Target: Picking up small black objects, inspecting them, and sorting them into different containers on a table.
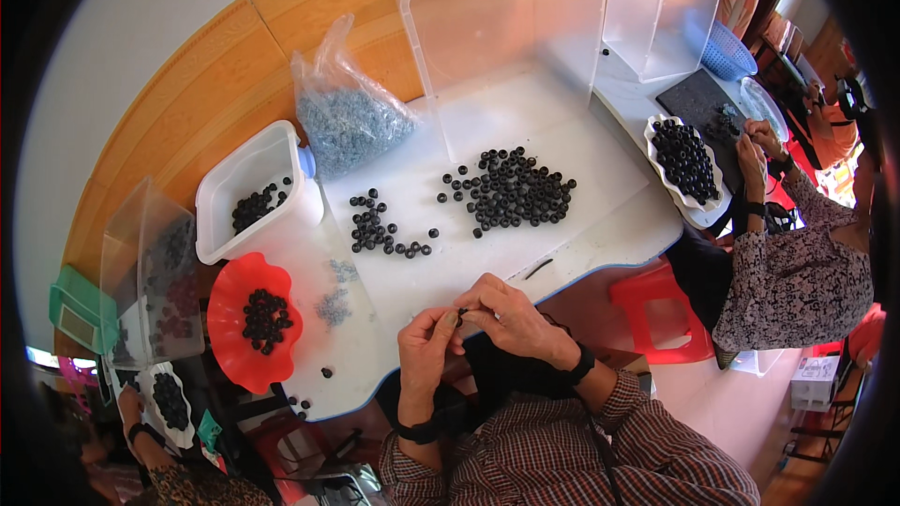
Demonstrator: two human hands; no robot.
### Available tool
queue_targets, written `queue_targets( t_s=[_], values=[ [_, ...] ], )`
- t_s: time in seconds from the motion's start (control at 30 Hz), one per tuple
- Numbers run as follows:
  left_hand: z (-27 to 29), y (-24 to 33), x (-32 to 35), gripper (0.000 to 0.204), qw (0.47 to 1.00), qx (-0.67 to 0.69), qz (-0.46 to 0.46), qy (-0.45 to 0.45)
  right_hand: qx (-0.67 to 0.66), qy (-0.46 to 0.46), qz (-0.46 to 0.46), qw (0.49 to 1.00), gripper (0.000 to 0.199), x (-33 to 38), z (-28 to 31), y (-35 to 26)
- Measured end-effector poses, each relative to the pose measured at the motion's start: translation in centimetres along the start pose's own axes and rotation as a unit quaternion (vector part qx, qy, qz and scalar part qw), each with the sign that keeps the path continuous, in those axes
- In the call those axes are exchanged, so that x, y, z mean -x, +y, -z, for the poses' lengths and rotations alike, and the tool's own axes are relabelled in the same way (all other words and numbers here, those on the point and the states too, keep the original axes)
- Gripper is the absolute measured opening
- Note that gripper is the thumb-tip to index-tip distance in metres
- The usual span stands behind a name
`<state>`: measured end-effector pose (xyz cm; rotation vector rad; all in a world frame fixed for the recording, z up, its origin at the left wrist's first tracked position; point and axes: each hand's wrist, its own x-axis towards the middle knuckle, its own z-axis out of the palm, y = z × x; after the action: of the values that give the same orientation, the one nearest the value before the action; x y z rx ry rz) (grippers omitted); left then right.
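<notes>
Head view, left to right: red dish (230,342) of black beads, white tub (246,189), then loose beads (514,189) across the white surface (572,145). At its near edge, left hand (427,349) and right hand (502,314) meet, fingertips pressed together, each grip pinching one small dark bead (460,313) between them.

Black beads (514,189), white table (600,225), red scalloped dish (230,337), checked shirt sleeves (647,431).

Bare tabletop (469,258) betw. hands and black bead pile (514,189): free passage. Left blocked by red dish (230,319) & white tub (246,189); rear by upright clear lid (506,23).
</notes>
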<state>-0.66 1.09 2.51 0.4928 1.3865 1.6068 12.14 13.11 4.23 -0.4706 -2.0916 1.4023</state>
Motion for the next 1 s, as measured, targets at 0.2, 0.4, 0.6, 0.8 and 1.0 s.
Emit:
queue_targets(
  t_s=[0.2,0.4,0.6,0.8,1.0],
  values=[
    [-0.5,0.5,0.0,0.016,1.000,-0.024,-0.007,0.005,0.036,0.029,0.017,0.999,0.016,0.3,-0.2,0.2],
    [-2.8,2.4,0.0,0.016,0.996,-0.080,-0.002,0.023,0.115,0.132,0.008,0.985,0.016,0.4,1.0,1.3],
    [-3.9,1.3,-3.2,0.014,0.950,-0.273,-0.137,0.068,0.158,0.213,0.013,0.964,0.014,0.3,1.5,2.0],
    [-6.4,1.0,-5.9,0.012,0.865,-0.422,-0.254,0.096,0.157,0.254,0.012,0.954,0.016,0.5,1.1,2.3],
    [-6.3,0.3,-6.9,0.012,0.834,-0.471,-0.260,0.121,0.154,0.248,0.008,0.956,0.017,0.5,1.1,2.3]
  ],
)
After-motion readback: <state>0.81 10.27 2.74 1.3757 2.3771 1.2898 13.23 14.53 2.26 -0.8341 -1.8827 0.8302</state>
